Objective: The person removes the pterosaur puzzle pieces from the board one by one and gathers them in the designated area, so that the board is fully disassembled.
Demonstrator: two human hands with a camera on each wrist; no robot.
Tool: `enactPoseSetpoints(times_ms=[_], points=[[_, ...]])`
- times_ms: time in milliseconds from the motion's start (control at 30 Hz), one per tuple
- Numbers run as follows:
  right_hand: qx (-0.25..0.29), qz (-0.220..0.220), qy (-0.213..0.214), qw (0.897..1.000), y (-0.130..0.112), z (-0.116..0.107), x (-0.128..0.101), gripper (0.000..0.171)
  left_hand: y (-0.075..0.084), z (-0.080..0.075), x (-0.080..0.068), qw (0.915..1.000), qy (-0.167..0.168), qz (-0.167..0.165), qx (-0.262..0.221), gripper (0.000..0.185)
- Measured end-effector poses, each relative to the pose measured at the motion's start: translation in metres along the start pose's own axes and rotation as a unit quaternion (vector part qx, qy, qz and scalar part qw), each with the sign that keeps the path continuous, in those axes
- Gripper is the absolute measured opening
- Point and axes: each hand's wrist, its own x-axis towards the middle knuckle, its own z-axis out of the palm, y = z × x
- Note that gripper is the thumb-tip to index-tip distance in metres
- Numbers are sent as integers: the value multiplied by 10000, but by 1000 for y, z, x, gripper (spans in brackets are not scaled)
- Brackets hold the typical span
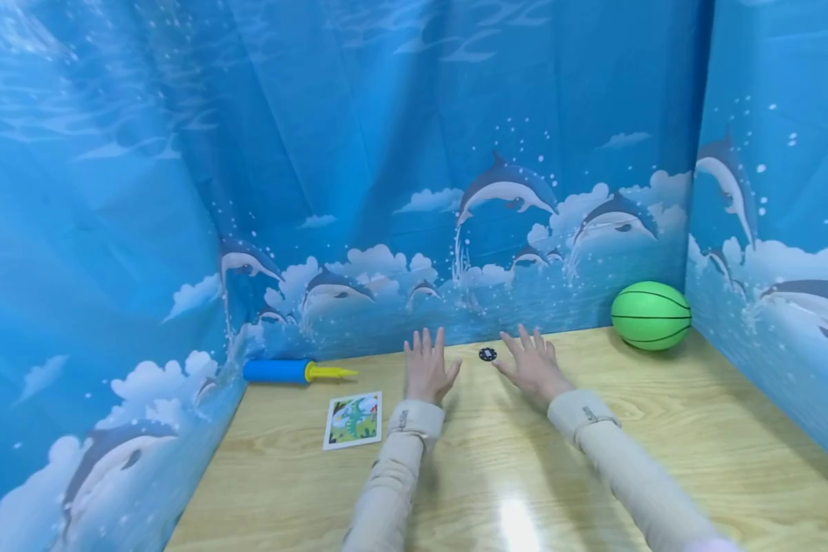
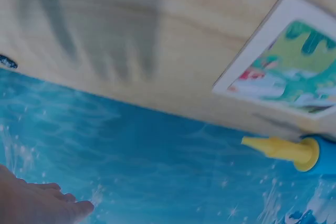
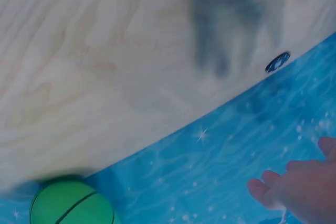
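Two flat hands flank a small black disc on the wooden surface.

From the head view, the left hand (image 1: 426, 366) and right hand (image 1: 533, 363) spread their fingers, holding nothing, either side of the black disc (image 1: 487, 353). Only this view shows pump (image 1: 295, 371), card (image 1: 353, 419) and green ball (image 1: 651, 315) together; each wrist view catches just fingertips and part of these.

L hand (image 1: 425, 368) & R hand (image 1: 533, 365): fingers straight, palms down, arms fwd.
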Motion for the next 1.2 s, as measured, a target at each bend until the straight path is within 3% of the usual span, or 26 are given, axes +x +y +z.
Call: enactPoseSetpoints(times_ms=[367, 500, 667, 867, 1067, 1200], points=[[20, -291, -131, 9995, -27, 39, -14, 64, -5, 29, -30, 9999, -72, 90, -82, 69], [70, -345, -244, 9991, -37, 53, -19, 61, -3, 36, -42, 9993, -52, 135, -338, 67], [126, -427, -346, 9984, -54, 63, -21, 60, -6, 35, -60, 9966, -265, 78, -781, 63], [148, -609, -523, 9967, -79, 77, -20, 59, -36, 29, -83, 9920, -461, -392, -1109, 61], [196, -861, -712, 9935, -105, 91, -25, 60, -76, 19, -106, 9805, -718, -995, -1538, 64], [123, -1114, -798, 9905, -126, 95, -27, 58, -104, 13, -122, 9742, -946, -1359, -1534, 65]])
